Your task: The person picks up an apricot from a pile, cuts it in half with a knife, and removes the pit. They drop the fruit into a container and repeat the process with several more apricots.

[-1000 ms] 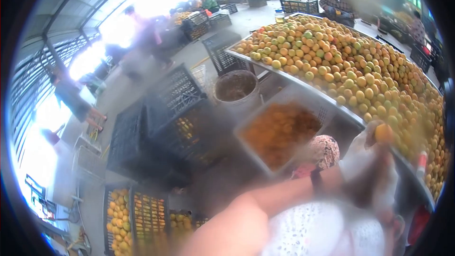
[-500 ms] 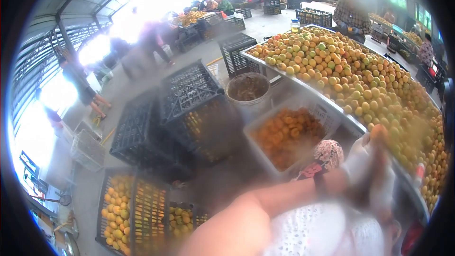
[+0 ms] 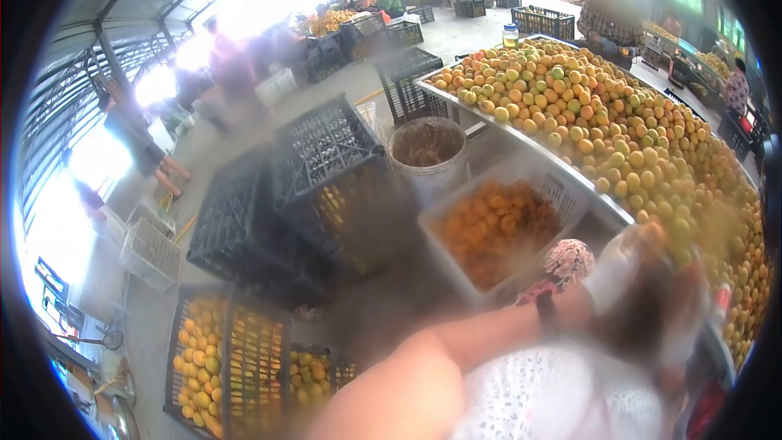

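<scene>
My left hand [image 3: 617, 269], in a whitish glove with a dark band at the wrist, is at the near edge of the fruit-covered table [image 3: 599, 200]. Its fingers are curled, and a blurred orange patch at the fingertips hides what they hold, if anything. Just to its right is my right hand [image 3: 687, 301], pale and badly smeared, with its fingers unreadable. Round yellow-orange apricots [image 3: 627, 159] lie heaped beyond both hands. Below and left of the left hand, a white plastic basket [image 3: 446, 246] holds darker orange fruit pieces [image 3: 497, 224].
A round bucket [image 3: 428, 155] stands beyond the basket. Black crates [image 3: 326, 143] are stacked to the left, and a crate of apricots [image 3: 199, 358] sits at lower left. Patterned fabric [image 3: 568, 262] lies by the basket's near side. Several people work farther back.
My hands have moved slightly apart, the right one shifting rightward. The orange piece seen clearly at the left fingertips is now indistinct. A person in the left background has shifted.
</scene>
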A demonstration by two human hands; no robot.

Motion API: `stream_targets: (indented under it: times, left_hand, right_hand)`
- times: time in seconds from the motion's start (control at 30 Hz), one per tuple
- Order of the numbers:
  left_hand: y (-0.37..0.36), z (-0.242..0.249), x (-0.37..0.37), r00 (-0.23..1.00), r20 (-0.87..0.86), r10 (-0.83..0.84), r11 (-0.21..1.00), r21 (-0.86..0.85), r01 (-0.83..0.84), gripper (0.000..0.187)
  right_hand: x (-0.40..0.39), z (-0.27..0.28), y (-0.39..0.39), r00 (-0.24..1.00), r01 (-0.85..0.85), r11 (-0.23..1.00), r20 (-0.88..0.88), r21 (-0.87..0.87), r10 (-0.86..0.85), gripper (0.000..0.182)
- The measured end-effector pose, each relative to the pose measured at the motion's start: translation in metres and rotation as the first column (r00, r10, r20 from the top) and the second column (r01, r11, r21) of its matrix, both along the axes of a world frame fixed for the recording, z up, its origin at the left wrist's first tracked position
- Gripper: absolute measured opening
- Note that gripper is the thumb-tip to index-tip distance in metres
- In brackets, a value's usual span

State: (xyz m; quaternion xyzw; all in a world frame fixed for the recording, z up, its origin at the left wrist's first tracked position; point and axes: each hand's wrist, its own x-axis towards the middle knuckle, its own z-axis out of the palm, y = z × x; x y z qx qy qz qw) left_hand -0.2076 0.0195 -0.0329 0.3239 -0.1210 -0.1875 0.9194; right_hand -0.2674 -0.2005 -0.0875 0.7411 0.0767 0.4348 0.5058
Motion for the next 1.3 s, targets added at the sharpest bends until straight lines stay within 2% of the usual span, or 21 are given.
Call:
stream_targets:
  times: [0.03,0.07,0.1,0.13,0.37,0.5,0.57,0.6,0.67,0.7,0.8,0.87,0.9,0.93,0.97,1.1,1.13,1.17,1.2,1.27,1.3]
  left_hand:
    - [0.003,0.007,-0.007,0.990,-0.004,-0.143,0.990,0.010,0.143,0.032]
    - [-0.002,0.007,-0.010,0.990,-0.010,-0.141,0.990,0.007,0.141,0.032]
    - [-0.011,0.005,-0.014,0.958,0.286,0.014,0.979,0.190,-0.071,0.032]
    - [-0.017,0.003,-0.016,0.810,0.577,0.100,0.900,0.294,-0.321,0.031]
    - [-0.014,-0.010,-0.011,0.738,0.675,0.004,0.845,0.393,-0.364,0.048]
    - [-0.019,-0.004,-0.016,0.827,0.562,-0.008,0.934,0.299,-0.194,0.047]
    - [-0.019,0.012,-0.024,0.980,0.174,-0.099,0.994,-0.021,0.105,0.034]
    - [-0.018,0.013,-0.022,0.979,0.176,-0.102,0.994,-0.021,0.107,0.034]
    - [-0.014,0.019,-0.020,0.853,0.402,-0.333,0.738,-0.452,0.501,0.032]
    - [-0.011,0.024,-0.023,0.853,0.401,-0.333,0.738,-0.452,0.501,0.032]
    - [-0.010,0.029,-0.030,0.880,0.386,-0.276,0.712,-0.533,0.457,0.031]
    - [-0.020,0.013,-0.018,0.798,0.536,-0.274,0.635,-0.522,0.569,0.031]
    - [-0.017,0.017,-0.023,0.796,0.538,-0.275,0.634,-0.521,0.571,0.031]
    - [-0.011,0.019,-0.030,0.903,0.233,-0.361,0.779,-0.458,0.429,0.032]
    - [-0.008,0.019,-0.036,0.928,-0.101,-0.357,0.894,-0.326,0.309,0.032]
    - [-0.005,-0.003,-0.029,0.929,-0.034,-0.368,0.906,-0.238,0.350,0.047]
    - [-0.002,-0.001,-0.031,0.898,-0.058,-0.436,0.874,-0.264,0.407,0.047]
    - [0.002,0.003,-0.032,0.862,-0.080,-0.501,0.839,-0.291,0.461,0.048]
    - [0.002,0.003,-0.032,0.862,-0.079,-0.500,0.839,-0.290,0.460,0.048]
    - [0.000,0.002,-0.032,0.847,-0.117,-0.519,0.823,-0.335,0.458,0.049]
    - [0.002,0.005,-0.033,0.846,-0.118,-0.520,0.823,-0.334,0.459,0.049]
  right_hand:
    - [0.003,0.005,0.006,0.999,-0.049,0.995,-0.013,0.088,0.051,0.035]
    - [0.007,0.009,0.011,0.995,-0.097,0.980,-0.022,0.176,0.102,0.036]
    - [0.010,0.013,0.015,0.988,-0.141,0.954,-0.026,0.263,0.153,0.037]
    - [0.014,0.016,0.018,0.979,-0.183,0.920,-0.023,0.348,0.204,0.038]
    - [0.022,0.027,0.023,0.883,-0.293,0.550,0.001,0.782,0.469,0.044]
    - [0.027,0.021,0.041,0.901,-0.354,0.621,0.077,0.699,0.427,0.044]
    - [0.027,0.009,0.024,0.905,-0.151,0.344,-0.011,0.927,0.425,0.042]
    - [0.028,0.007,0.021,0.906,-0.152,0.344,-0.009,0.926,0.423,0.042]
    - [0.029,0.006,0.018,0.808,-0.089,-0.060,0.107,0.994,0.579,0.040]
    - [0.030,0.008,0.018,0.754,-0.027,-0.256,0.188,0.966,0.630,0.039]
    - [0.035,0.013,0.018,0.600,0.244,-0.712,0.474,0.659,0.644,0.037]
    - [0.037,0.017,0.018,0.529,0.449,-0.834,0.656,0.323,0.539,0.036]
    - [0.034,0.024,0.032,0.528,0.447,-0.834,0.657,0.324,0.538,0.036]
    - [0.028,0.029,0.051,0.594,0.073,-0.626,0.471,0.776,0.652,0.036]
    - [0.025,0.032,0.063,0.721,-0.257,-0.132,0.281,0.957,0.634,0.036]
    - [0.027,0.038,0.060,0.722,-0.034,-0.206,0.167,0.978,0.672,0.018]
    - [0.028,0.037,0.066,0.682,0.045,-0.648,0.450,0.760,0.576,0.012]
    - [0.028,0.037,0.073,0.668,0.141,-0.924,0.655,0.356,0.354,0.007]
    - [0.025,0.046,0.080,0.667,0.141,-0.924,0.656,0.355,0.354,0.007]
    - [0.014,0.069,0.091,0.668,0.069,-0.476,0.314,0.877,0.675,0.005]
    - [0.010,0.077,0.096,0.668,0.068,-0.477,0.315,0.876,0.674,0.005]
